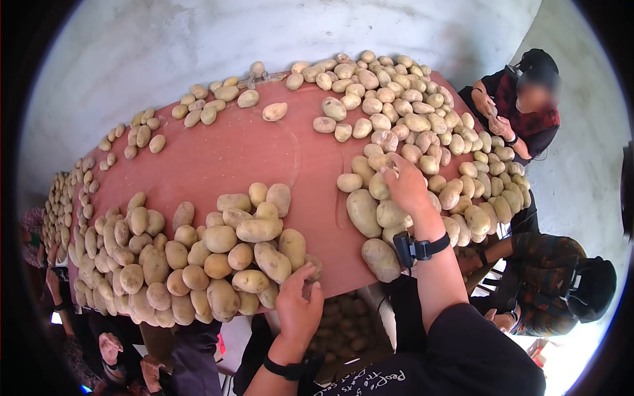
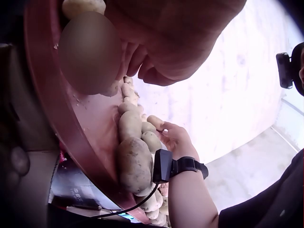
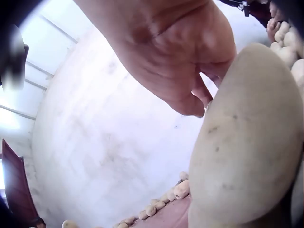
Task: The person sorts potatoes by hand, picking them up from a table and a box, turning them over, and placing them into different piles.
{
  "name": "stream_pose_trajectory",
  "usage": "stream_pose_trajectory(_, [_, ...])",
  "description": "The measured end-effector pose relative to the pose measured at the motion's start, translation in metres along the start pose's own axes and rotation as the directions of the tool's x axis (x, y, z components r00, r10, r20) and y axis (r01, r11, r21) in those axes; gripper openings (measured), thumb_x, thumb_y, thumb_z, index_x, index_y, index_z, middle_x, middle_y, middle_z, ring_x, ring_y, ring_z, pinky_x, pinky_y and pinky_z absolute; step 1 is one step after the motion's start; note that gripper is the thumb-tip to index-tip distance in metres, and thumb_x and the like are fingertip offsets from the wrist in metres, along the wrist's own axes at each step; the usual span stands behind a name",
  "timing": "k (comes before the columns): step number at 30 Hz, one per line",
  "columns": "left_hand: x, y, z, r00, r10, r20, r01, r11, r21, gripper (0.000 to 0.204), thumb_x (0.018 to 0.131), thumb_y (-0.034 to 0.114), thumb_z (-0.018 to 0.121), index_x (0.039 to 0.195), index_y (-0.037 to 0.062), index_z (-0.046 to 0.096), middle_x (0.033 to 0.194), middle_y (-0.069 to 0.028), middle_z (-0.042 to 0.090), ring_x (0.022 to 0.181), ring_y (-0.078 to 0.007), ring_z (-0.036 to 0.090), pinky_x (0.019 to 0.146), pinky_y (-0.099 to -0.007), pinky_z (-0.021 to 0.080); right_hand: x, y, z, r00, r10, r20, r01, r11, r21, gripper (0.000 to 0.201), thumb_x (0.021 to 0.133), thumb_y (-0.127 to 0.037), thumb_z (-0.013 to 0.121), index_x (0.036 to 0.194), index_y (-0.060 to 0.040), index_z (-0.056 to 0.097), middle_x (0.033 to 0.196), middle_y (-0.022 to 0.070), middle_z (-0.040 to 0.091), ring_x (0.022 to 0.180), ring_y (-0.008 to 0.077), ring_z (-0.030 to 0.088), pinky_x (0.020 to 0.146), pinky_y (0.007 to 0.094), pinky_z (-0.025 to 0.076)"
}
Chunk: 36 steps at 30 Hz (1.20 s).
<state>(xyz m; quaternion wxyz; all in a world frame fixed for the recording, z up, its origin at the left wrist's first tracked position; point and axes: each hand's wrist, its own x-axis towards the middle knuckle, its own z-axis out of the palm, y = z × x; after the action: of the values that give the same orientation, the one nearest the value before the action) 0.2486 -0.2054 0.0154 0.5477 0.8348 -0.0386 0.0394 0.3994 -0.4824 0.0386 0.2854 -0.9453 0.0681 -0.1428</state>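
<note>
A red-brown table [image 1: 251, 152] carries heaps of pale potatoes. At its near edge my left hand [image 1: 298, 305] curls its fingers against a potato [image 1: 312, 265]; the left wrist view has that potato [image 2: 90, 50] blurred beside the curled fingers [image 2: 142, 64]. Further right, my right hand [image 1: 404, 185] reaches into the big heap and pinches a potato [image 1: 383, 164] between its fingertips. From the left wrist, the same hand [image 2: 176, 140] holds a potato [image 2: 154, 122]. In the right wrist view, the palm [image 3: 166, 52] sits above a large potato [image 3: 247, 142].
One heap of potatoes [image 1: 198, 257] lies at the near left and a larger one [image 1: 422, 125] at the far right, with bare table between. A person [image 1: 528, 99] sits at the far right, another [image 1: 555, 284] at the near right. More hands [image 1: 109, 346] show at lower left.
</note>
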Motion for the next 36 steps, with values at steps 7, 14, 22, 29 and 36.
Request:
stream_pose_trajectory(7, [-0.004, -0.004, 0.002, 1.000, 0.017, -0.015, -0.017, 1.000, -0.001, 0.030, 0.082, 0.001, 0.062, 0.112, -0.0019, 0.064, 0.114, -0.0180, 0.068, 0.109, -0.0311, 0.064, 0.097, -0.0375, 0.048, 0.000, 0.008, 0.003, 1.000, -0.005, -0.002, 0.005, 0.999, 0.041, 0.053, 0.095, -0.027, 0.059, 0.133, 0.0074, 0.050, 0.128, 0.0294, 0.056, 0.121, 0.0405, 0.053, 0.106, 0.0440, 0.041])
stream_pose_trajectory(14, [-0.007, -0.011, 0.001, 0.998, 0.034, -0.047, -0.033, 0.999, 0.027, 0.030, 0.082, 0.002, 0.063, 0.112, -0.0011, 0.064, 0.114, -0.0193, 0.067, 0.106, -0.0342, 0.064, 0.094, -0.0400, 0.050, -0.041, -0.067, 0.014, 0.925, -0.377, 0.053, 0.371, 0.923, 0.098, 0.038, 0.087, -0.016, 0.061, 0.123, -0.0039, 0.059, 0.122, 0.0199, 0.060, 0.115, 0.0391, 0.055, 0.098, 0.0464, 0.046])
stream_pose_trajectory(22, [-0.010, -0.016, 0.000, 1.000, -0.003, -0.022, 0.003, 1.000, -0.017, 0.030, 0.084, 0.001, 0.062, 0.114, -0.0012, 0.064, 0.119, -0.0171, 0.067, 0.111, -0.0279, 0.063, 0.098, -0.0365, 0.048, -0.099, -0.078, 0.063, 0.747, -0.374, 0.549, 0.464, 0.885, -0.028, 0.044, 0.081, -0.004, 0.059, 0.125, -0.0064, 0.057, 0.134, 0.0206, 0.048, 0.114, 0.0386, 0.054, 0.094, 0.0438, 0.048])
stream_pose_trajectory(29, [-0.011, -0.015, -0.001, 0.998, 0.046, -0.031, -0.045, 0.999, 0.021, 0.030, 0.083, 0.001, 0.063, 0.113, -0.0012, 0.064, 0.118, -0.0181, 0.067, 0.111, -0.0314, 0.063, 0.099, -0.0384, 0.047, -0.086, -0.085, 0.057, 0.787, -0.299, 0.540, 0.309, 0.948, 0.075, 0.060, 0.071, 0.006, 0.063, 0.128, -0.0055, 0.047, 0.121, 0.0201, 0.052, 0.107, 0.0398, 0.057, 0.090, 0.0443, 0.048])
stream_pose_trajectory(36, [-0.010, -0.016, -0.002, 1.000, -0.007, -0.022, 0.006, 0.999, -0.035, 0.029, 0.082, 0.003, 0.063, 0.111, -0.0004, 0.064, 0.115, -0.0190, 0.067, 0.108, -0.0347, 0.064, 0.096, -0.0401, 0.049, -0.069, -0.081, 0.054, 0.866, -0.338, 0.367, 0.327, 0.940, 0.094, 0.044, 0.073, 0.003, 0.062, 0.115, -0.0056, 0.055, 0.111, 0.0160, 0.061, 0.104, 0.0378, 0.059, 0.085, 0.0479, 0.049])
